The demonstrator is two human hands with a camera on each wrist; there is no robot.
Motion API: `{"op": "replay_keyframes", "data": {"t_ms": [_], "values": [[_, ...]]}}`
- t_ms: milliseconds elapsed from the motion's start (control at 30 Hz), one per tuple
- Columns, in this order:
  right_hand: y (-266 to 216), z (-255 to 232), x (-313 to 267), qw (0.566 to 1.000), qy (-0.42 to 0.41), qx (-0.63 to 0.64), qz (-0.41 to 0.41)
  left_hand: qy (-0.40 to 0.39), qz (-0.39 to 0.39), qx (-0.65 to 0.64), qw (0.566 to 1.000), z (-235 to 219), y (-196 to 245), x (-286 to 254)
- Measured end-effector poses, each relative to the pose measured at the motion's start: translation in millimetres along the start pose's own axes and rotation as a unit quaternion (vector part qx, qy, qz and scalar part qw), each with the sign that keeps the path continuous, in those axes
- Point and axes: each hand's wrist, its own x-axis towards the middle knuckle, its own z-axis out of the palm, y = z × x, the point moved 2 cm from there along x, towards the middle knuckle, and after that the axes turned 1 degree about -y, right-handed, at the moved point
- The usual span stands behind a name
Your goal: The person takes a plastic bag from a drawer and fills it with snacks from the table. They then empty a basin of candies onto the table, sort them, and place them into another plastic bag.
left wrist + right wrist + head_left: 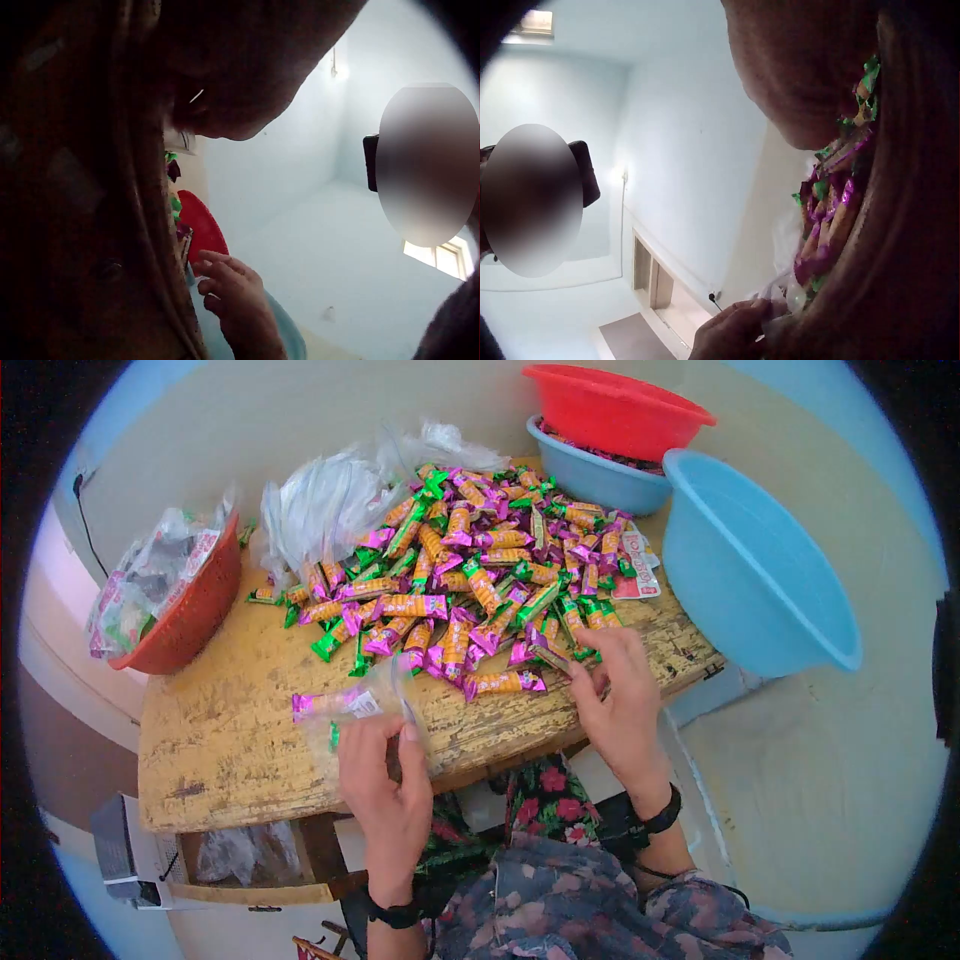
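The left hand (385, 775) is at the front part of the table (230, 745), and its grip is closed on the near end of a clear bag (403, 695), with the thumb and the curled fingers. Inside this bag there is a purple-ended packet (318, 706), and a bit of green shows near the fingers. The right hand (622, 705) is at the near right side of the heap of packets (460, 585). Its grip is almost closed: the thumb and fingers pinch one end of a narrow packet (548, 652).

The heap, with orange, purple and green wrappers, lies on the table between the other things. Behind it, on the left, is a pile of clear bags (325, 505). A brown-red basin (195, 620) with plastic wrappers in it stands at the left edge. At the back right, a red basin (620, 410) sits over a pale blue basin (600, 478), and a large blue basin (755, 565) stands tilted beside them. A printed card (637, 570) lies near this one.
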Motion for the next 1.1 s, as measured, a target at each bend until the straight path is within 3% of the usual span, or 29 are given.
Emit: {"op": "replay_keyframes", "data": {"t_ms": [133, 233, 333, 433, 467, 567, 667, 767, 867, 1100], "values": [[24.7, 3.7, 26.6, 0.99, 0.02, -0.056, -0.128, 0.006, 0.027, 0.017, 0.999, 3.8, -1.2, -1.0], [19.0, 5.7, 53.1, 0.982, -0.021, -0.146, -0.122, 0.014, 0.023, 0.005, 1.0, 3.4, -2.3, -1.7], [24.8, 17.0, 69.6, 0.974, -0.085, -0.174, -0.116, 0.032, 0.049, -0.004, 0.998, 4.1, -5.5, -2.0], [36.1, 28.1, 75.1, 0.971, -0.098, -0.186, -0.11, 0.026, 0.033, -0.015, 0.999, 2.2, -2.9, -2.4], [41.3, 28.8, 73.8, 0.974, -0.056, -0.174, -0.136, 0.032, 0.04, -0.016, 0.999, 1.8, -2.4, -2.8], [44.2, 15.3, 71.9, 0.985, -0.006, -0.131, -0.111, 0.044, 0.06, -0.004, 0.997, 0.6, -0.8, -4.1], [14.1, -7.3, 57.8, 0.999, 0.007, -0.04, -0.019, 0.045, 0.084, 0.031, 0.995, -1.7, 2.1, -3.7], [-20.5, -8.3, 29.4, 0.983, -0.078, 0.034, -0.164, 0.051, 0.104, 0.046, 0.992, -1.6, 3.6, -3.2], [-40.2, 8.6, 6.0, 0.972, -0.158, 0.069, -0.157, 0.05, 0.1, 0.05, 0.993, -3.1, 10.3, -4.0], [-55.1, 35.6, 6.2, 0.959, -0.168, 0.066, -0.22, 0.095, 0.118, 0.068, 0.986, -5.7, 17.1, -7.0]]}}
